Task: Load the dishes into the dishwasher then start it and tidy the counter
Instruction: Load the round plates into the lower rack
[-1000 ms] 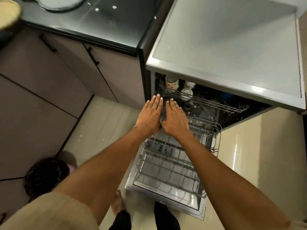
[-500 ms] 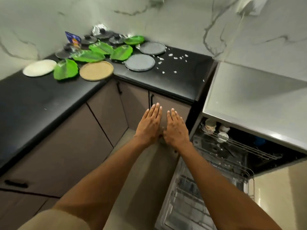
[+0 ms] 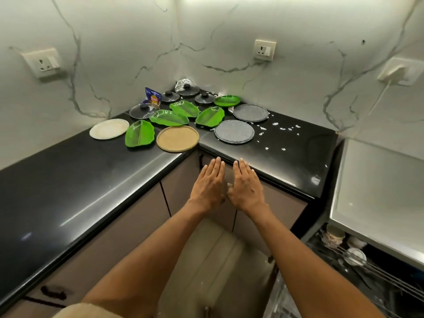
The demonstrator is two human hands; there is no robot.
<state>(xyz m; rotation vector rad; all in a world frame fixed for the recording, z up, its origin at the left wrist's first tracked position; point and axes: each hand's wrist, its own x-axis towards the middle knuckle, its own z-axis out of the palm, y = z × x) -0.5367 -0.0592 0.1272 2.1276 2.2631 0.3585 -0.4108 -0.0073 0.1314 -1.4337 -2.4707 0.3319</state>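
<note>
Both hands empty, flat, fingers straight and together: left hand (image 3: 210,183) and right hand (image 3: 244,184) side by side, thumbs nearly touching, held out in front of the cabinet fronts just short of the bench (image 3: 68,180) edge. Not touching any dish.

Dishwasher (image 3: 376,267) sits open at lower right, with a cup (image 3: 335,235) and a few small pieces on the upper rack; can't tell how much room is left.

Dishes are all in the far corner of the bench:
- tan plate (image 3: 177,138) nearest, its rim at or slightly over the bench's inner corner. Likely the first to slide off if bumped.
- grey plate (image 3: 234,131) beside it, second grey plate (image 3: 250,113) behind.
- green leaf plate (image 3: 139,133), with more green ones overlapping behind it. Pulling one probably drags its neighbour.
- white plate (image 3: 109,129) at left.
- pot lids (image 3: 168,97) at the back. Reaching them over the plates risks a forearm sweeping the front row.

White scraps (image 3: 284,129) are scattered on the bench right of the grey plates and may get pushed to the floor.

Open dishwasher door is low beside the legs, so turning with a stack is a trip or knock risk.
</note>
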